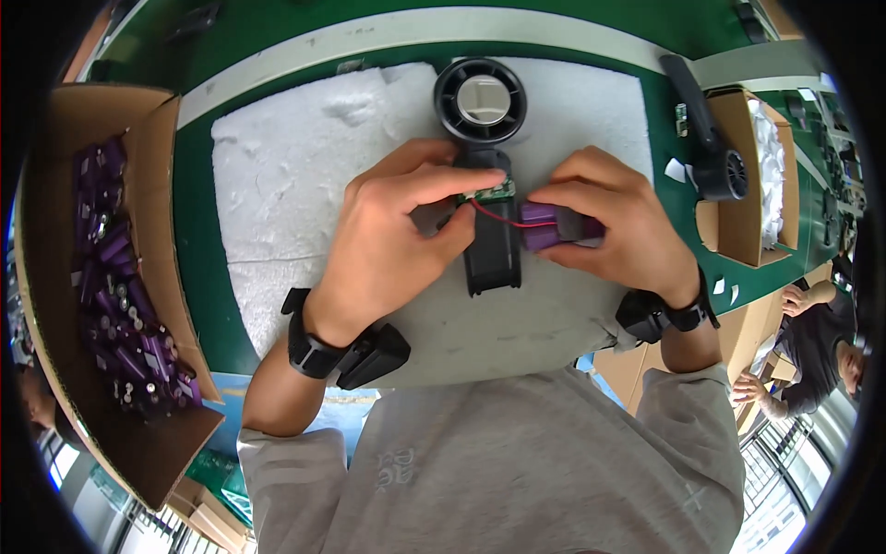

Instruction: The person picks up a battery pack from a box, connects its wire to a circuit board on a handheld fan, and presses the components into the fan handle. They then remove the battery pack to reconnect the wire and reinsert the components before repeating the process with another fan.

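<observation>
A black handheld fan [494, 263] lies on the white foam sheet, its round head with a silver centre [484, 99] pointing away from me. Its handle housing is uncovered, and a small green circuit board [498, 191] shows at the handle's upper part. My left hand [392, 212] is closed around the board, index finger along its far edge and thumb at its near edge. Just right of the handle, my right hand [614, 217] grips a purple battery pack [539, 227]. A red wire [498, 218] runs between board and pack. My right fingers hide the pack's far end.
White foam [295, 175] covers the green table before me. On the left stands a cardboard box [171, 268] of purple battery packs [115, 249]. To the right are another black fan [706, 138] and a carton with white pieces [738, 208]. A co-worker [812, 351] sits at far right.
</observation>
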`<state>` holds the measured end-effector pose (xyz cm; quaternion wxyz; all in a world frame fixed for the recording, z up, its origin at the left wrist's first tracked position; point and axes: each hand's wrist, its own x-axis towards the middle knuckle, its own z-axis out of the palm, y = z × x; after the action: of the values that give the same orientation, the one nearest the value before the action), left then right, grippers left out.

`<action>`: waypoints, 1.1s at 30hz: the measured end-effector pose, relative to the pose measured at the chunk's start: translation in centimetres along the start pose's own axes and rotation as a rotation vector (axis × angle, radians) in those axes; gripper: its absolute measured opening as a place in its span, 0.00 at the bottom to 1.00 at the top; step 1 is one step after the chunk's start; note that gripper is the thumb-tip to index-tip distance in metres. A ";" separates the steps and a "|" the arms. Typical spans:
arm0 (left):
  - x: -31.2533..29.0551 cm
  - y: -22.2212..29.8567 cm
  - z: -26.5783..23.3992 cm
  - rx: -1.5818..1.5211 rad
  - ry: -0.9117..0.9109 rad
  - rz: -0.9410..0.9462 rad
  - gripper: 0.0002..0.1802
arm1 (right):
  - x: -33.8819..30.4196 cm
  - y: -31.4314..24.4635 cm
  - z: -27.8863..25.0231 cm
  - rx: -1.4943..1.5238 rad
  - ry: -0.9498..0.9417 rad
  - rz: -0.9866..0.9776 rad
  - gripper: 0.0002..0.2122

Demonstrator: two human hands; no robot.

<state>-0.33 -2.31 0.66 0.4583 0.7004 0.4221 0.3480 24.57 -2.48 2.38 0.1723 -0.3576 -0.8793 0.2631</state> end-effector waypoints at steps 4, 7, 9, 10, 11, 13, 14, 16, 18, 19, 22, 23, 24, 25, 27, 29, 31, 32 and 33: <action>0.2 -0.3 0.1 0.106 0.001 0.053 0.24 | -0.1 -1.5 -1.7 0.603 -0.286 0.407 0.24; 0.0 -0.7 0.2 0.119 0.010 0.066 0.24 | 0.1 -1.9 -1.7 0.880 -0.333 0.585 0.26; 0.1 -0.8 0.2 0.125 0.013 0.076 0.24 | 0.0 -2.1 -1.5 1.016 -0.353 0.675 0.27; 0.1 -0.8 0.1 0.163 0.016 0.106 0.24 | -0.2 -2.1 -1.2 1.168 -0.315 0.653 0.28; 0.1 -0.8 0.2 0.200 0.021 0.135 0.24 | -0.4 -2.2 -0.9 1.319 -0.276 0.629 0.29; 0.1 -0.8 0.2 0.236 0.025 0.161 0.25 | -0.6 -2.1 -0.8 1.472 -0.237 0.604 0.30; 0.1 -0.9 0.2 0.252 0.035 0.180 0.25 | -0.6 -2.0 -0.9 1.449 -0.271 0.576 0.31; 0.1 -0.9 0.3 0.284 0.056 0.218 0.25 | -0.6 -1.9 -1.1 1.401 -0.341 0.519 0.34; 0.1 -0.8 0.4 0.280 0.066 0.214 0.25 | -0.6 -1.7 -1.2 1.265 -0.326 0.470 0.36; 0.1 -0.8 0.5 0.275 0.076 0.215 0.25 | -0.6 -1.6 -1.2 1.127 -0.306 0.421 0.38; 0.1 -0.8 0.6 0.268 0.088 0.215 0.25 | -0.4 -1.3 -1.0 0.893 -0.250 0.279 0.42; 0.1 -0.8 0.6 0.266 0.090 0.217 0.25 | -0.3 -1.2 -0.8 0.795 -0.209 0.187 0.43; 0.0 -0.8 0.6 0.263 0.092 0.219 0.24 | -0.2 -1.1 -0.7 0.696 -0.169 0.096 0.44; 0.0 -0.8 0.6 0.263 0.093 0.216 0.24 | -0.2 -1.1 -0.7 0.697 -0.172 0.096 0.44; 0.0 -0.9 0.6 0.257 0.092 0.230 0.24 | -0.1 -1.0 -0.9 0.672 -0.184 0.072 0.42; -0.1 -0.9 0.6 0.253 0.093 0.234 0.23 | -0.2 -1.2 -0.6 0.660 -0.192 0.061 0.41; 0.0 -0.8 0.4 0.259 0.069 0.233 0.23 | -0.6 -1.9 0.6 0.820 -0.089 0.198 0.39; 0.0 -0.9 0.3 0.261 0.056 0.231 0.23 | -0.7 -2.1 1.2 0.899 -0.036 0.269 0.37; 0.0 -0.9 0.3 0.260 0.056 0.228 0.23 | -0.6 -2.1 1.6 0.901 -0.039 0.271 0.37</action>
<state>-0.34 -2.21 -0.31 0.3097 0.7872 0.3938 0.3596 23.03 -4.76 2.26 0.2580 -0.3538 -0.6261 0.6452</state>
